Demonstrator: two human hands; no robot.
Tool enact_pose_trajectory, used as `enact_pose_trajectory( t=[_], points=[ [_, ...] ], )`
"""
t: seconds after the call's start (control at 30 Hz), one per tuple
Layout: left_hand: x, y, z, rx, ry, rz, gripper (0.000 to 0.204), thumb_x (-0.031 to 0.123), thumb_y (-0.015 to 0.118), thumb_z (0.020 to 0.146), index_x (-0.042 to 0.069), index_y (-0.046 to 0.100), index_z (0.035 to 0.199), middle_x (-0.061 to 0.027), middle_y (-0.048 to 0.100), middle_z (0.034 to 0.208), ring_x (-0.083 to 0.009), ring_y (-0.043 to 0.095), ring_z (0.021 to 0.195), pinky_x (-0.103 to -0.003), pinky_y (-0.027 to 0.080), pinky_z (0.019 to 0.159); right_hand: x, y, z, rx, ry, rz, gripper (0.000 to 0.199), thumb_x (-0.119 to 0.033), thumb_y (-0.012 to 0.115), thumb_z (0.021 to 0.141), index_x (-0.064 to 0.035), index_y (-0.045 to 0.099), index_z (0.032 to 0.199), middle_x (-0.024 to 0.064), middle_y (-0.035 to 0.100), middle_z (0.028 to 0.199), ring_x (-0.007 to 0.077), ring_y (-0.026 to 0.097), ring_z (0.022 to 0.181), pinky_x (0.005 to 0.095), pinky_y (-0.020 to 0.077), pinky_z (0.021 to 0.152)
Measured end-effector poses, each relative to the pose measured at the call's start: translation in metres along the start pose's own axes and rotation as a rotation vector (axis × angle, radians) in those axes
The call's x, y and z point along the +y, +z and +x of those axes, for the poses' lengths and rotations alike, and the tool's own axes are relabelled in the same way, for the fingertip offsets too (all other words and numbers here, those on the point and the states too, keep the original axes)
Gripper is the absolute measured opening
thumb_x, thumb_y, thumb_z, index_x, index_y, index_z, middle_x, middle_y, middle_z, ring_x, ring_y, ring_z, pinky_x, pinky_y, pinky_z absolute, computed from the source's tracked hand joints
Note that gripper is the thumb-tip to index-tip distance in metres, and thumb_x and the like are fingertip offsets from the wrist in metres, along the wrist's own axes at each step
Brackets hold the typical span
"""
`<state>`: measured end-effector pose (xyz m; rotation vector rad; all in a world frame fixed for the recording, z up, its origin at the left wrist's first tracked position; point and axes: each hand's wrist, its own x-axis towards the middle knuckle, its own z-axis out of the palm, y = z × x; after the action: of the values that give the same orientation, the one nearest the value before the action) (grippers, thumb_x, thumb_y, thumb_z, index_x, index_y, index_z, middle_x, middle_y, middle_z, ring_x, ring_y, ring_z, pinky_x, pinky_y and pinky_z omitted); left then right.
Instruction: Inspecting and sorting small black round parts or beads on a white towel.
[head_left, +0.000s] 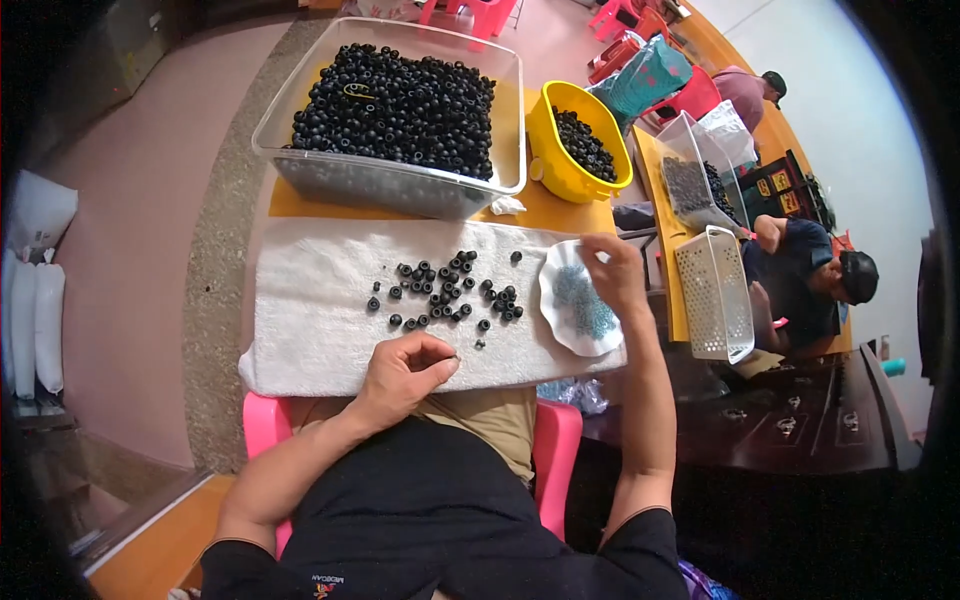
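While beads (445, 290) litter the towel (310, 320), bins (390, 180) stand behind.

black short-sleeved shirt with a small printed mark at the hem, tan trousers, bare forearms.

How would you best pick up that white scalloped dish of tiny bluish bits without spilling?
Probably by the bare near rim of the white dish, coming from its left side over the towel. It is shallow and wavy-edged, so keep it level; the right hand already crowds its far edge.

Black beads (446, 290) scattered loosely on white towel (320, 310).
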<state>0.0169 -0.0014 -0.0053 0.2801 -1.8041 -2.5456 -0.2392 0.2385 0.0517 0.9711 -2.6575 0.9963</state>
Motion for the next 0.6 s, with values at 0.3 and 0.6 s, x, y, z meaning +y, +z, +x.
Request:
enact_pose_trajectory(
  t=[0.3,0.6],
  points=[
    [0.000,0.004,0.001,0.006,-0.008,0.013,0.011,0.005,0.069,0.086,0.002,0.065,0.095,-0.0003,0.065,0.082,-0.0054,0.057,0.071,-0.021,0.048,0.064,0.043,-0.038,-0.025,-0.144,0.196,-0.269,0.018,-0.009,0.068,0.080,-0.0032,0.071,0.096,0.0154,0.070,0.083,0.0238,0.068,0.074,0.0320,0.0524,0.070],
    [-0.003,0.001,0.000,0.010,-0.024,0.002,0.011,0.006,0.069,0.086,0.002,0.066,0.095,-0.0014,0.066,0.084,-0.0065,0.060,0.075,-0.022,0.050,0.066,0.019,-0.021,-0.014,-0.301,0.103,-0.208,0.028,-0.009,0.069,0.076,-0.0047,0.071,0.103,0.0159,0.069,0.101,0.0272,0.068,0.090,0.0357,0.0521,0.082]
  ],
)
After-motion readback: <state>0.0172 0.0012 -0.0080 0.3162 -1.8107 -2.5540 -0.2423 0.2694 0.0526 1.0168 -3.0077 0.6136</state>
